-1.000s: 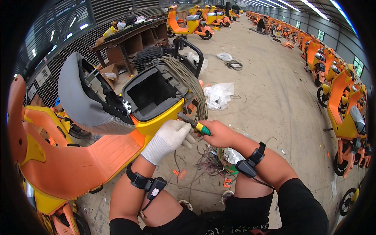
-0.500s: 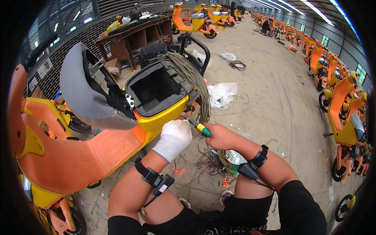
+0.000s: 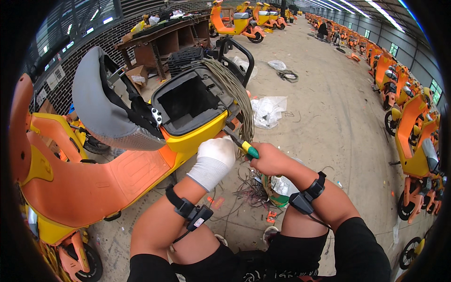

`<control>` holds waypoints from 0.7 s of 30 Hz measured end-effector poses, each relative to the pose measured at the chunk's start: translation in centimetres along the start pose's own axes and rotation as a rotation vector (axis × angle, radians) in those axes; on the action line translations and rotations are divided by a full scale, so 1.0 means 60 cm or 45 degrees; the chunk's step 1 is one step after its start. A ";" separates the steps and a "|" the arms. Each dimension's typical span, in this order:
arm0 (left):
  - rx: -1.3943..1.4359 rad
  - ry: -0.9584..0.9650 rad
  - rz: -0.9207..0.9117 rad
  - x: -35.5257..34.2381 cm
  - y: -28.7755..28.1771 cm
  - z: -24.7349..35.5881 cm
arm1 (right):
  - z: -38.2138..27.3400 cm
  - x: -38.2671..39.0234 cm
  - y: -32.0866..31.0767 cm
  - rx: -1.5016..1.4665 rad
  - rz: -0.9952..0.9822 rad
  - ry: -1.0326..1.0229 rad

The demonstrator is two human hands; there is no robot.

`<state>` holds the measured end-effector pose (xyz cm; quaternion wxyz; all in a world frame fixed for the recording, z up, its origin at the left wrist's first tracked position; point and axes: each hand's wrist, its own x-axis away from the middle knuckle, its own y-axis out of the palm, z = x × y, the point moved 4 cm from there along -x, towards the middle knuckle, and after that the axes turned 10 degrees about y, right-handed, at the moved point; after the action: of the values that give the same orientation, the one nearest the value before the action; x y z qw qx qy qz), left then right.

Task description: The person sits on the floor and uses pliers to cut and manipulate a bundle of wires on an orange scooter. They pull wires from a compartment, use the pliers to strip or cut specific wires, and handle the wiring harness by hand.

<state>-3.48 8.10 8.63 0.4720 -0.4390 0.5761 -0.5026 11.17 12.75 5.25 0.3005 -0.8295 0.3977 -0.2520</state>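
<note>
A yellow and orange scooter (image 3: pixel 192 131) has its grey seat (image 3: pixel 101 108) raised above an open black storage box (image 3: pixel 185 99). A bundle of dull green-grey cables (image 3: pixel 235 94) drapes over its rear rack (image 3: pixel 251 61). My right hand (image 3: pixel 268 158) grips the green and yellow handle (image 3: pixel 250 149) of a metal tool, whose head (image 3: pixel 233 134) reaches the scooter's rear below the box. My left hand (image 3: pixel 216 157), in a white glove, is closed beside that head; whatever its fingers hold is hidden.
More scooters (image 3: pixel 413 155) line the right side and back. A cluttered workbench (image 3: pixel 157 44) stands along the left brick wall. Plastic sheeting (image 3: pixel 268 112), scattered wires (image 3: pixel 242 190) and a green container (image 3: pixel 275 199) are on the floor. A dark-clothed person (image 3: pixel 323 30) is far back.
My left hand has moved up and right toward the scooter's rear and closed further; my right hand has shifted slightly right with the tool. The scooter sits a little higher in view.
</note>
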 end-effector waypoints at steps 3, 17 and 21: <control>0.430 0.082 0.160 -0.005 -0.007 -0.026 | -0.001 0.002 -0.009 -0.020 0.106 -0.166; 1.956 0.127 -0.120 0.030 -0.031 -0.017 | -0.031 0.023 -0.030 -0.278 0.082 -0.425; 1.980 0.101 -0.097 0.031 -0.027 -0.022 | -0.035 0.021 -0.026 -0.270 0.088 -0.399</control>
<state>-5.02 6.31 10.11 0.6057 0.0168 0.0590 -0.7933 11.27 11.90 8.00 0.2780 -0.8715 0.3986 -0.0659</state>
